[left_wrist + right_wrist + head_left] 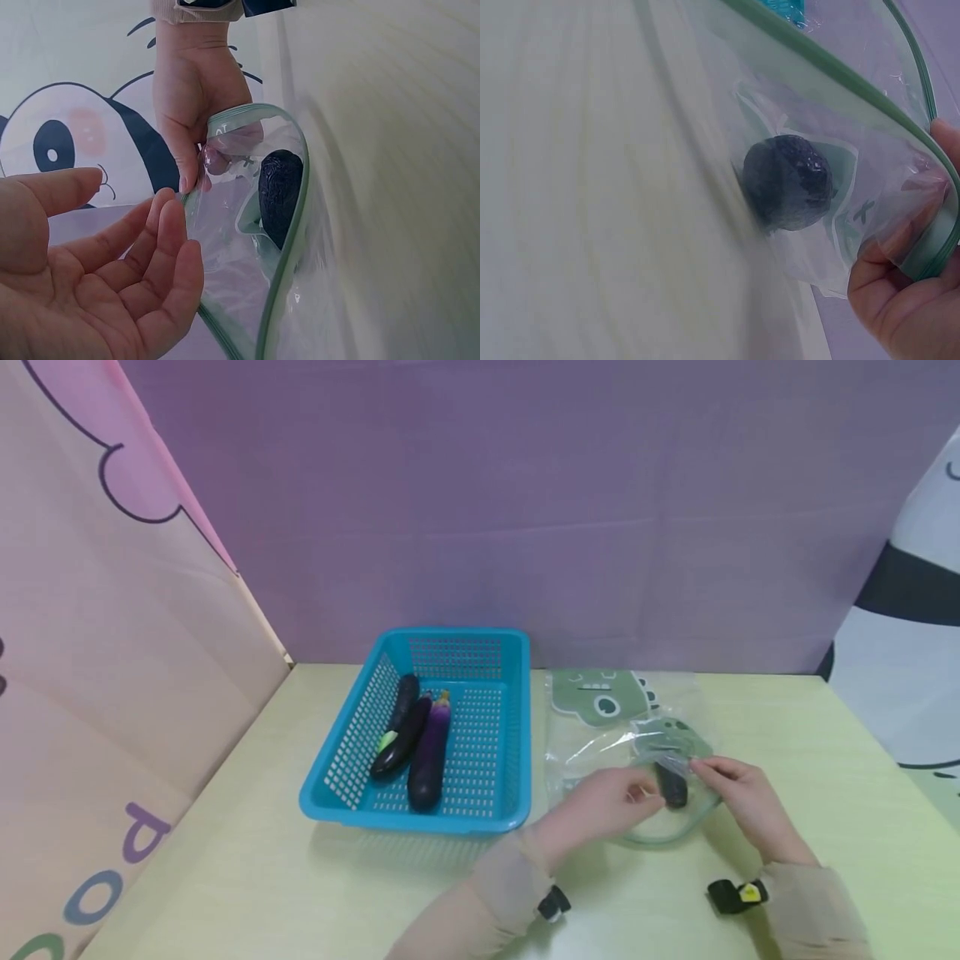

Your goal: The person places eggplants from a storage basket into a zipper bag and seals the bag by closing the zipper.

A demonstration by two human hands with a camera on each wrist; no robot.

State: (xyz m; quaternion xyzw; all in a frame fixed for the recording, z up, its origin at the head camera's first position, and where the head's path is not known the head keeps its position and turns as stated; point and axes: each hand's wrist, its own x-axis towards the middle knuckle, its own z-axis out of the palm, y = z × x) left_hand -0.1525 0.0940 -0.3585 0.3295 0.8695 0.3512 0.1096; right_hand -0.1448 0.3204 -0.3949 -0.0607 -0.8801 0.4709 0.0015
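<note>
A clear zip bag (pixel 588 752) with green cartoon prints lies right of the basket, its green-edged mouth spread toward me. Inside is a dark, blunt-ended vegetable (pixel 675 789), its skin uneven in the left wrist view; its exact kind is unclear. My right hand (pixel 757 806) pinches the bag's rim on the right side, thumb and fingers on the green strip (pixel 930 262). At the left of the mouth hovers my left hand (pixel 607 806). In the left wrist view its fingers (pixel 161 277) are loosely bent, with nothing held between them and the thumb.
A blue plastic basket (pixel 517 735) stands left of the bag. In it lie a glossy black eggplant (pixel 405 739), a purple eggplant (pixel 431 760) and a dark elongated vegetable (pixel 405 697). Behind the pale table (pixel 225 860) hangs a purple cloth (pixel 480 510).
</note>
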